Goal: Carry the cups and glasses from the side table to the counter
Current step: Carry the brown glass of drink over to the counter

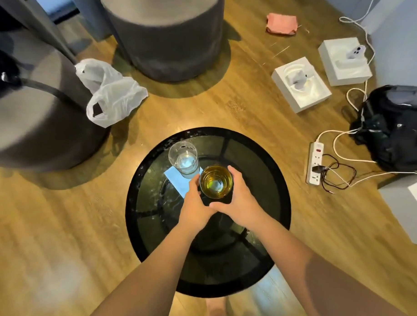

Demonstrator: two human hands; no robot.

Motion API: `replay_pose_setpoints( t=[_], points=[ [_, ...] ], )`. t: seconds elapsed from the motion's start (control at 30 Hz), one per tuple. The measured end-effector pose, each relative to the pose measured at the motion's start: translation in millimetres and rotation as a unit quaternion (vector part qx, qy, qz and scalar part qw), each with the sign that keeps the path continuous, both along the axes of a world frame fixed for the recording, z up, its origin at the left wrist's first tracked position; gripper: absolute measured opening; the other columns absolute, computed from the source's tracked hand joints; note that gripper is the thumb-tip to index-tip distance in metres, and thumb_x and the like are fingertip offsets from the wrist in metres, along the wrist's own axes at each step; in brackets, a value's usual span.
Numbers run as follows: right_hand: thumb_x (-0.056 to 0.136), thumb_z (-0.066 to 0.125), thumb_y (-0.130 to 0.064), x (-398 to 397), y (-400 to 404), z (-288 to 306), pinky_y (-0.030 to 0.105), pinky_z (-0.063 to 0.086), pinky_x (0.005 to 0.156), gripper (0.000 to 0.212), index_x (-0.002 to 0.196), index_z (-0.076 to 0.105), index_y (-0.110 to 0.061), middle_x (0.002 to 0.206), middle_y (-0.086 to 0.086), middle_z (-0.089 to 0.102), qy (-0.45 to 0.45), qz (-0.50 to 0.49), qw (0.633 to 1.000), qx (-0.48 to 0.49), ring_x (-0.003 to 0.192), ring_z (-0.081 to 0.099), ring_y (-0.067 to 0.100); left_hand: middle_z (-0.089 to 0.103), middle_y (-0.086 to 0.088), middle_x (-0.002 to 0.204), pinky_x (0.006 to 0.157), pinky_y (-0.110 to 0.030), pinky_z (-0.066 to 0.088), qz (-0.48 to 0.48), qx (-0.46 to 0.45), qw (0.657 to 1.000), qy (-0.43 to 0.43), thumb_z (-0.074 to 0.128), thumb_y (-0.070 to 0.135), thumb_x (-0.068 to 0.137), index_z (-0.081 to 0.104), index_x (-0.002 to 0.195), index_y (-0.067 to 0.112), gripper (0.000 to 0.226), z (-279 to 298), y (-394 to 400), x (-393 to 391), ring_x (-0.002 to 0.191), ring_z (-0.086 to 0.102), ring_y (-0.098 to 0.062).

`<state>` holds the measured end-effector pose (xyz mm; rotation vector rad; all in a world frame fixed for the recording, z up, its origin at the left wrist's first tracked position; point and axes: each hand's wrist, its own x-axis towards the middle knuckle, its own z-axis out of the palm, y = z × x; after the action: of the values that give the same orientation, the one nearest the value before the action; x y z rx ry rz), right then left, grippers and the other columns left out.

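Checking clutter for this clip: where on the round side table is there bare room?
The side table is bare on its right half and near edge. The far-left part is crowded: the clear glass on the blue paper, and both hands, left hand and right hand, gripping the amber glass.

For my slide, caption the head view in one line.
Both hands, left hand and right hand, grip an amber-filled glass above the round black side table, beside a clear glass.

Clear glass (pixel 184 158) (just beside the amber one (pixel 216 182)) blocks the table's (pixel 269 170) far-left approach; right side open
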<state>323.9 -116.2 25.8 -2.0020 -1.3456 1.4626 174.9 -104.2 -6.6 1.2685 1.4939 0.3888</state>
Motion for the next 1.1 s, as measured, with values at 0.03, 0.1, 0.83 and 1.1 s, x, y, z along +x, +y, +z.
replay_pose_setpoints(
  t=[0.03,0.1,0.83,1.1],
  points=[
    [0.077,0.086,-0.033,-1,1,-5,0.047,0.034,0.117,0.113,0.156,0.005,-0.034,0.16,-0.008,0.026,0.0,-0.005,1.0,0.0,0.147,0.027,0.018,0.051,0.002,0.146,0.113,-0.046,0.043,0.0,0.009,1.0,-0.003,0.089,0.023,0.078,0.033,0.151,0.023,0.093,-4,3,2,0.134,0.05,-0.016],
    [0.077,0.085,-0.032,-3,4,-13,0.047,0.035,0.116,0.112,0.156,0.006,-0.035,0.159,-0.007,0.028,-0.006,-0.014,1.0,0.007,0.146,0.028,0.019,0.059,0.001,0.136,0.108,-0.048,0.048,0.006,0.033,0.999,-0.008,0.087,0.024,0.079,0.045,0.144,0.022,0.078,-10,7,8,0.127,0.056,-0.017],
    [0.068,0.088,-0.047,81,84,397,0.01,0.042,0.077,0.099,0.144,0.025,-0.038,0.132,-0.016,0.045,0.047,-0.189,0.943,0.269,0.12,0.046,0.007,0.053,0.02,0.13,0.084,-0.009,0.052,-0.012,0.222,0.95,-0.219,0.078,0.042,0.072,0.035,0.136,0.047,0.077,367,99,129,0.122,0.055,-0.007],
    [0.071,0.086,-0.048,145,26,563,0.017,0.051,0.075,0.088,0.142,0.038,-0.03,0.132,-0.007,0.055,0.039,-0.262,0.882,0.389,0.119,0.056,0.016,0.052,0.009,0.134,0.099,-0.035,0.055,-0.151,0.281,0.914,-0.249,0.081,0.036,0.076,0.031,0.144,0.04,0.084,547,68,190,0.122,0.056,-0.013]
  ],
)
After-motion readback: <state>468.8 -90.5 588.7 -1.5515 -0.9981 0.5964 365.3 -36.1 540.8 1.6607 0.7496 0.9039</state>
